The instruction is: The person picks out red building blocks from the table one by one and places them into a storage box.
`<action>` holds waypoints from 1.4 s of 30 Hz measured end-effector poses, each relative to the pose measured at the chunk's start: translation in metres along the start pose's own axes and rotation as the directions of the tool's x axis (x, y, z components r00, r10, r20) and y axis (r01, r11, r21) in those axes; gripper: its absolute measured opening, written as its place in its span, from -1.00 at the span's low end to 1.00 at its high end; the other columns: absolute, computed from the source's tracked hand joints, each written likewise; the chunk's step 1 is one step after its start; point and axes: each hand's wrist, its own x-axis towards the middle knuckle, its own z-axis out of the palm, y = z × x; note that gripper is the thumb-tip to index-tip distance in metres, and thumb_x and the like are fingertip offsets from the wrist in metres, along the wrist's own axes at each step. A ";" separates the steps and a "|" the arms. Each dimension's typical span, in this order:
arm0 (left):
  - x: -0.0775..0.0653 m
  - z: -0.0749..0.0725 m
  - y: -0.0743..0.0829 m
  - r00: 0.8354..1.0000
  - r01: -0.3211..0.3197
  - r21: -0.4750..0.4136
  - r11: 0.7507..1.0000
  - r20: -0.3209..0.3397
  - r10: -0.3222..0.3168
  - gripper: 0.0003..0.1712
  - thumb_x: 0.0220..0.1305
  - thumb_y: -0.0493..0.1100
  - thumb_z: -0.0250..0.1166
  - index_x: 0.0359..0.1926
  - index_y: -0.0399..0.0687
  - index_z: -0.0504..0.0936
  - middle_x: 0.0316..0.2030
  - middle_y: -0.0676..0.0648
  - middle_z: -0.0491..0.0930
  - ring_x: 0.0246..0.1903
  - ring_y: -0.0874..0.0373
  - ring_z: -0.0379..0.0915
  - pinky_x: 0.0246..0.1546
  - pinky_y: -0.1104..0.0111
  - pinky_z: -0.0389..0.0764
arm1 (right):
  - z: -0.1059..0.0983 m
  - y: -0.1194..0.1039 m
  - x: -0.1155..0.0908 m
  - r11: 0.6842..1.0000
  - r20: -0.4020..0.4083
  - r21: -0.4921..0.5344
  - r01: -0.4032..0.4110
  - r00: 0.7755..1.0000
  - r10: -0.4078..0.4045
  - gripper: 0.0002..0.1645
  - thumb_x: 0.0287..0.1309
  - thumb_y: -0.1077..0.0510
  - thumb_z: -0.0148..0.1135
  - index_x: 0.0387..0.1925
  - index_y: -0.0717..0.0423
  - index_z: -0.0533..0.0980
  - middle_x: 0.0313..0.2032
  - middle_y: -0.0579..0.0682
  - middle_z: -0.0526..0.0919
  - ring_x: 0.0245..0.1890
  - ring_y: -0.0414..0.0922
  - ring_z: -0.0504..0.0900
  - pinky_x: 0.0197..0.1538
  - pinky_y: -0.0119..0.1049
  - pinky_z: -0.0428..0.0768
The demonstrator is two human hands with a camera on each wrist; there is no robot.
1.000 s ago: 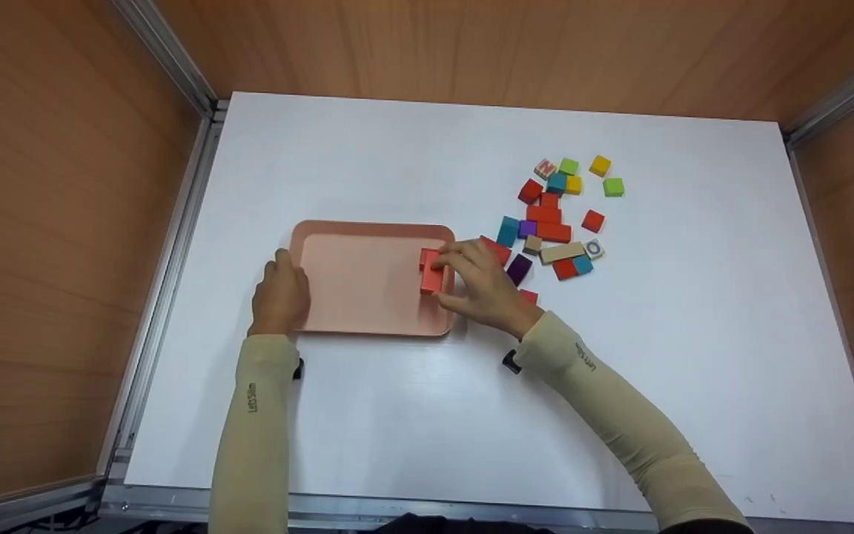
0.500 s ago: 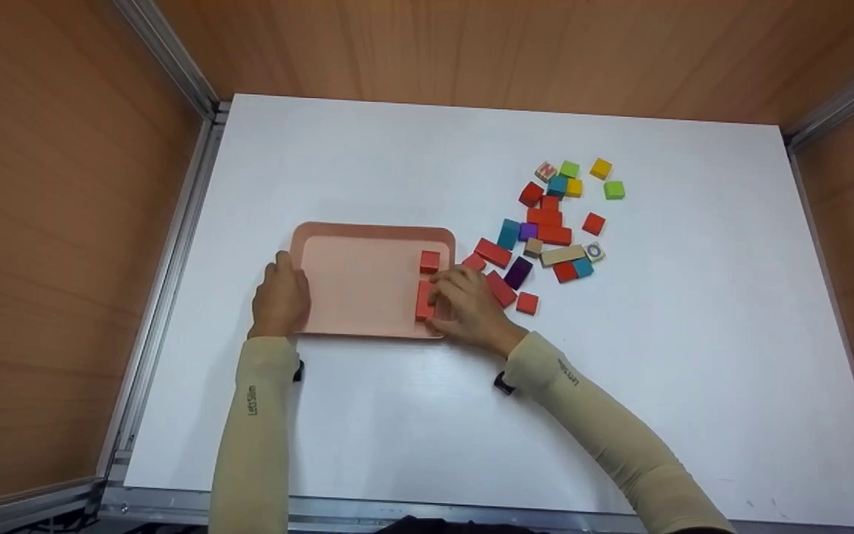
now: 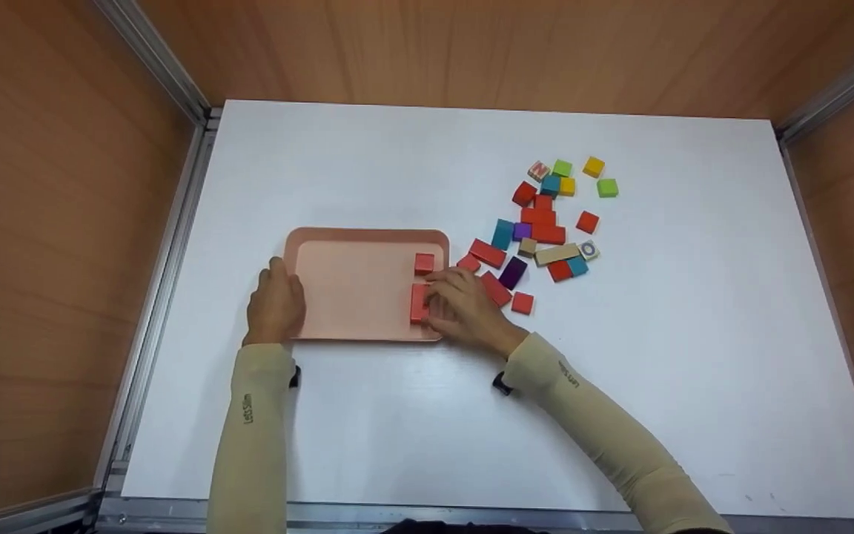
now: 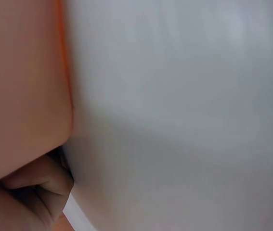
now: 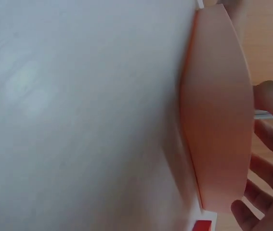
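Observation:
A shallow pink tray (image 3: 353,334) lies on the white table in the head view. My left hand (image 3: 275,302) grips its left edge, with curled fingers also seen under the tray's side in the left wrist view. Over the tray's right rim reaches my right hand (image 3: 468,308), pinching a long red block (image 3: 417,304) inside the tray. Part of that block is hidden by the fingers. Just beyond it, apart, sits a small red cube (image 3: 424,263). The right wrist view shows the tray's outer wall (image 5: 218,110) with the fingers (image 5: 268,171) beside its rim; the block is hidden there.
Right of the tray, loose blocks lie scattered: a long red block (image 3: 487,254), a dark purple block (image 3: 513,274), a beige block (image 3: 557,255), a green cube (image 3: 607,188) and several others. Wooden panels (image 3: 471,52) stand behind and beside the table.
My right hand has moved toward the near side of the tray with the red block, which now lies apart from the red cube. The left hand stays at the tray's edge.

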 end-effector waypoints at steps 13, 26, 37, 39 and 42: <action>0.000 -0.001 0.000 1.000 0.015 -0.003 1.000 0.011 -0.015 -0.59 0.61 -0.08 -0.24 0.25 -0.27 0.16 -0.09 -0.31 0.35 -0.22 -0.22 0.44 -0.17 -0.08 0.47 | -0.063 0.037 -0.006 0.968 -0.102 -0.011 -0.252 0.963 0.249 -0.48 0.27 0.12 0.37 0.23 0.08 0.49 0.18 -0.01 0.54 0.23 -0.07 0.38 0.28 -0.06 0.35; 0.002 -0.001 0.000 1.000 0.013 -0.002 1.000 0.010 -0.013 -0.60 0.60 -0.08 -0.21 0.24 -0.28 0.16 -0.08 -0.33 0.35 -0.18 -0.29 0.46 -0.14 -0.11 0.47 | -0.131 0.113 -0.042 0.768 -0.357 -0.159 -0.620 0.762 0.541 -0.54 0.31 0.12 0.31 0.17 0.21 0.47 0.08 0.14 0.54 0.08 0.06 0.43 0.18 -0.02 0.40; 0.002 0.000 -0.001 1.000 0.020 -0.005 1.000 0.024 -0.020 -0.60 0.61 -0.07 -0.21 0.25 -0.26 0.17 -0.08 -0.31 0.35 -0.21 -0.24 0.46 -0.18 -0.06 0.47 | -0.152 0.150 -0.054 0.609 -0.191 -0.176 -0.773 0.634 0.749 -0.35 0.38 0.06 0.20 0.37 0.27 0.31 0.28 0.28 0.35 0.25 0.20 0.29 0.33 0.09 0.26; 0.002 -0.001 -0.001 1.000 0.013 -0.001 1.000 0.021 -0.013 -0.61 0.60 -0.07 -0.21 0.23 -0.27 0.17 -0.09 -0.32 0.35 -0.23 -0.25 0.46 -0.21 -0.06 0.47 | -0.152 0.152 -0.053 0.606 -0.162 -0.172 -0.776 0.629 0.760 -0.34 0.39 0.06 0.19 0.39 0.28 0.29 0.28 0.30 0.34 0.23 0.20 0.30 0.33 0.10 0.26; 0.003 -0.001 0.000 1.000 0.003 -0.003 1.000 0.016 -0.003 -0.61 0.60 -0.08 -0.21 0.22 -0.28 0.17 -0.10 -0.32 0.35 -0.24 -0.25 0.46 -0.23 -0.06 0.47 | -0.153 0.155 -0.050 0.598 -0.134 -0.163 -0.785 0.618 0.775 -0.34 0.40 0.07 0.18 0.39 0.28 0.29 0.22 0.29 0.36 0.17 0.19 0.30 0.30 0.10 0.29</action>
